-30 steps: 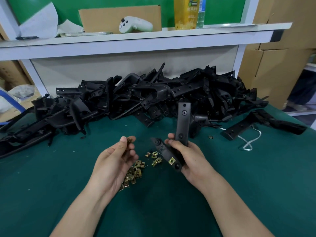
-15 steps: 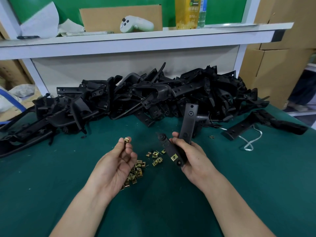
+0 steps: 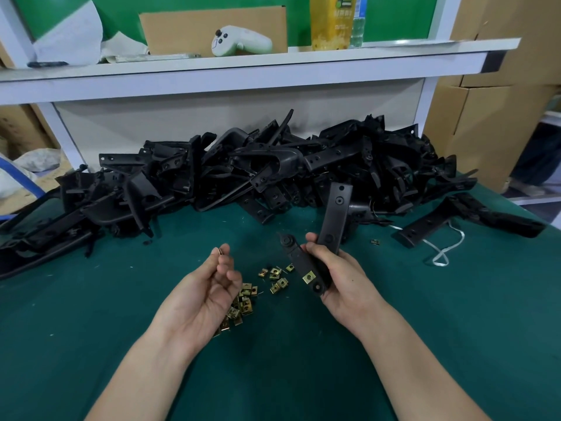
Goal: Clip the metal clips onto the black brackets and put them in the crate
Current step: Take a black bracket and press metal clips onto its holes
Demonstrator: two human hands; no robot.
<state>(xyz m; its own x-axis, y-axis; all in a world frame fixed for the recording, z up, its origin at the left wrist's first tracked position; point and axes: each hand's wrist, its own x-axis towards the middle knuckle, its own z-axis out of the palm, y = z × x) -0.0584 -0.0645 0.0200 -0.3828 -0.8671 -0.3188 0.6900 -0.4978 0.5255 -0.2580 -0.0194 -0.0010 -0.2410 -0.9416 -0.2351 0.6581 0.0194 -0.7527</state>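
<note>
- Left hand (image 3: 209, 287), centre frame: pinches one metal clip (image 3: 221, 251) at its fingertips.
- Right hand (image 3: 343, 278): grasps black bracket (image 3: 335, 214); fitted clip (image 3: 309, 277) sits on its lower arm.
- Loose clips (image 3: 243, 302) lie on green mat (image 3: 425, 314), between the hands.
- Bracket heap (image 3: 273, 171) spans upper centre of frame.

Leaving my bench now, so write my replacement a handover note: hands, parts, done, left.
Left hand pinches one small brass-coloured metal clip.
Right hand grips a bent black plastic bracket; one fitted clip sits on its lower arm.
Loose clips lie on the green mat between the hands; the black bracket pile is behind.
Done: one clip on. Left: probably fit the pinched clip, then crate the bracket; no crate is in view.
</note>
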